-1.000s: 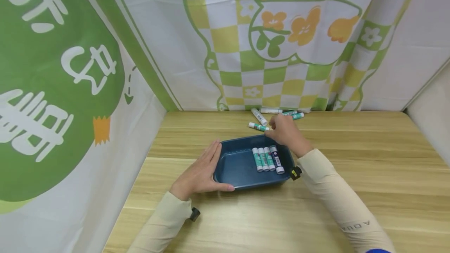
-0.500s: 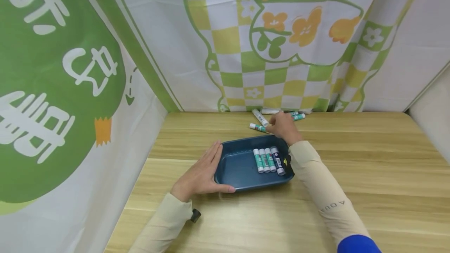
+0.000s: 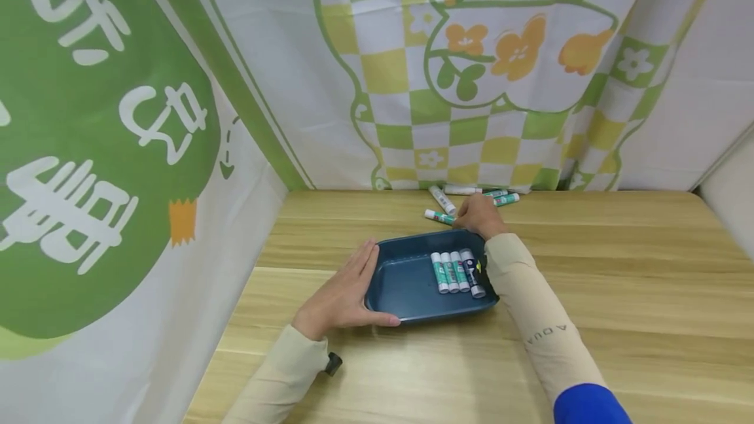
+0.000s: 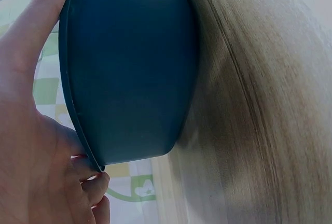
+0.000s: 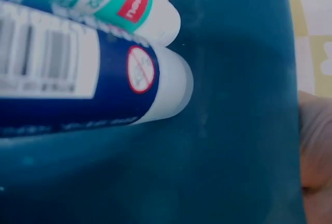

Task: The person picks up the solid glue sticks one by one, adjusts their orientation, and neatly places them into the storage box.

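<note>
A dark blue tray (image 3: 406, 280) stands on the table, holding several glue sticks in a row: green-and-white ones (image 3: 449, 273) and a dark blue one (image 3: 473, 273) at the right. My left hand (image 3: 341, 293) grips the tray's left end, thumb along the near rim; the left wrist view shows its fingers (image 4: 96, 187) at a corner. Beyond the far rim, my right hand (image 3: 482, 216) pinches the right end of a green-and-white glue stick (image 3: 438, 216) lying on the table. The right wrist view shows part of that hand (image 5: 316, 151) past the tray wall, its fingertips hidden.
Several more glue sticks lie against the curtain (image 3: 453, 142) at the table's back edge, among them a white one (image 3: 442, 199) and a green one (image 3: 506, 199). Wooden table (image 3: 618, 306) extends to the right and in front of the tray.
My right forearm has swung in over the tray's right side, its hand staying by the glue stick with the fingertips now covering the stick's right end. The left hand keeps its place on the tray.
</note>
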`<state>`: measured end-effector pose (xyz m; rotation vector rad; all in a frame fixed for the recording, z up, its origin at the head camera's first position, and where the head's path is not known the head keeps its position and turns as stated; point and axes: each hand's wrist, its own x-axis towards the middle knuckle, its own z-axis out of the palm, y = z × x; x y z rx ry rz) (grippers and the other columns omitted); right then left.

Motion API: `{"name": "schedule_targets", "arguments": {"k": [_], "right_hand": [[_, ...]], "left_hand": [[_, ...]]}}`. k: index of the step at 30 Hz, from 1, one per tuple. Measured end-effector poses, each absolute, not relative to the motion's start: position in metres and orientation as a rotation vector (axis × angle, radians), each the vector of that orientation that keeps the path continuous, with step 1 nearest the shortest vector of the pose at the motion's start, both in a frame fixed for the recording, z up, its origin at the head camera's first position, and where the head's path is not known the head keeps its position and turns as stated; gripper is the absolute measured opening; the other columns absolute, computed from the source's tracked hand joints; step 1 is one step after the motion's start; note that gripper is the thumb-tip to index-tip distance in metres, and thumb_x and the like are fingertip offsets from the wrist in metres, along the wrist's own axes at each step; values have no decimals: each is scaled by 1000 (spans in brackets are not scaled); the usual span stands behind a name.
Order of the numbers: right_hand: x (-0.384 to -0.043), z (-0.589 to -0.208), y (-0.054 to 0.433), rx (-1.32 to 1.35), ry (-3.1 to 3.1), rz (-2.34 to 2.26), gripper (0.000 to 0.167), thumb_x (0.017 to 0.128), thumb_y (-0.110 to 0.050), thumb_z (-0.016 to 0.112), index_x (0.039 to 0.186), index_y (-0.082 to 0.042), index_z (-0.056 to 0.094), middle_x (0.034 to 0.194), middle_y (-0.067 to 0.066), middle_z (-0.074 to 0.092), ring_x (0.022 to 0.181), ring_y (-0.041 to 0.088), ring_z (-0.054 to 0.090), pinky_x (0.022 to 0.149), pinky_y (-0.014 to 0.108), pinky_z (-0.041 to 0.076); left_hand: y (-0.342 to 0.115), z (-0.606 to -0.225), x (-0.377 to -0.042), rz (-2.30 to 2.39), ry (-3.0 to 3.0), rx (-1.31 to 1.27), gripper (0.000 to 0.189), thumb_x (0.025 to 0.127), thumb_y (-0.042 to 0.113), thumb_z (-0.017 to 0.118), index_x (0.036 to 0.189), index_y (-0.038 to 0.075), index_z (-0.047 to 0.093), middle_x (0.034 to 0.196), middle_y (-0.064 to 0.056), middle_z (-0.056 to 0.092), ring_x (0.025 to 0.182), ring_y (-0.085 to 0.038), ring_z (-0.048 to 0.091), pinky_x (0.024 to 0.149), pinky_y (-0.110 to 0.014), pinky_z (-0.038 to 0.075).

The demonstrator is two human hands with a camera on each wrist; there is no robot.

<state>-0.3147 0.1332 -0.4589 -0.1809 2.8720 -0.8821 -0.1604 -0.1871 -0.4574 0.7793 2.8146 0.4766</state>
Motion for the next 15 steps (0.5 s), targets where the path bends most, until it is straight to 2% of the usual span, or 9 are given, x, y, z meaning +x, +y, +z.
{"name": "schedule_targets", "arguments": {"k": [1, 3, 5, 15], "right_hand": [[-315, -459, 134, -177, 2870, -872, 14, 87, -14, 83, 81, -1, 82, 82, 13, 77, 91, 36, 69, 82, 45, 60], [-315, -459, 135, -159, 2862, -857, 19, 88, -15, 83, 97, 1, 84, 105, 20, 80, 112, 45, 69, 95, 52, 60], [-316, -460, 136, -150, 2849, -846, 24, 90, -16, 82, 105, 2, 83, 117, 22, 78, 122, 47, 65, 102, 55, 58], [-318, -462, 141, -169, 2789, -881, 18, 95, -22, 79, 101, -6, 85, 118, 18, 79, 125, 46, 62, 103, 57, 56]], "left_hand": [[-187, -458, -160, 474, 2814, 778, 141, 77, 86, 69, 170, 5, -1, 179, -8, -11, 168, -27, 0, 135, -52, 16], [-185, -458, -161, 469, 2814, 786, 141, 78, 86, 69, 170, 5, -1, 179, -7, -12, 168, -26, -1, 135, -50, 16], [-184, -458, -161, 470, 2813, 793, 141, 78, 86, 69, 170, 5, -1, 179, -7, -12, 168, -26, -1, 135, -49, 16], [-187, -456, -160, 450, 2807, 758, 141, 78, 86, 69, 170, 6, -3, 179, -9, -11, 167, -25, -2, 135, -49, 15]]}}
